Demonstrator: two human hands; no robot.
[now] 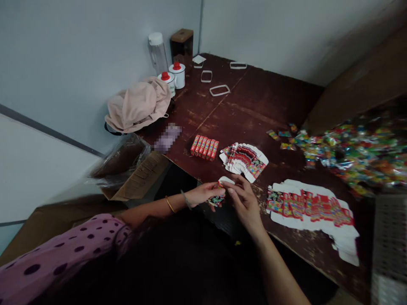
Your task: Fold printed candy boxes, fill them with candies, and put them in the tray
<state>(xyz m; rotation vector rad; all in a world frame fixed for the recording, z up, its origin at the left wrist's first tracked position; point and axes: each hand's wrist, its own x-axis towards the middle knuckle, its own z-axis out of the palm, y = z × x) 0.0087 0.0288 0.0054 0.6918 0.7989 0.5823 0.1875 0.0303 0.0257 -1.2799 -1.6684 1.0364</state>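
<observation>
A small printed carton [216,198], colourful with a white flap, is gripped in my left hand [203,195] just off the table's front edge. The fingers of my right hand [243,197] are bent and touch the carton's white flap at its upper end. Beyond my hands lies a fanned pile of flat printed cartons [243,159]. A row of several folded red boxes [205,147] stands left of that pile. To the right of my right hand, a longer overlapping spread of flat cartons [308,205] rests on the table.
Wrapped sweets [352,148] are heaped at the right by a grey perforated crate [389,237]. On the dark red table [254,97] stand lidded mugs [178,76], a clear bottle [158,53] and pale rectangular rings [219,90]. A pink cloth hat [138,103] and cardboard box [140,176] are left.
</observation>
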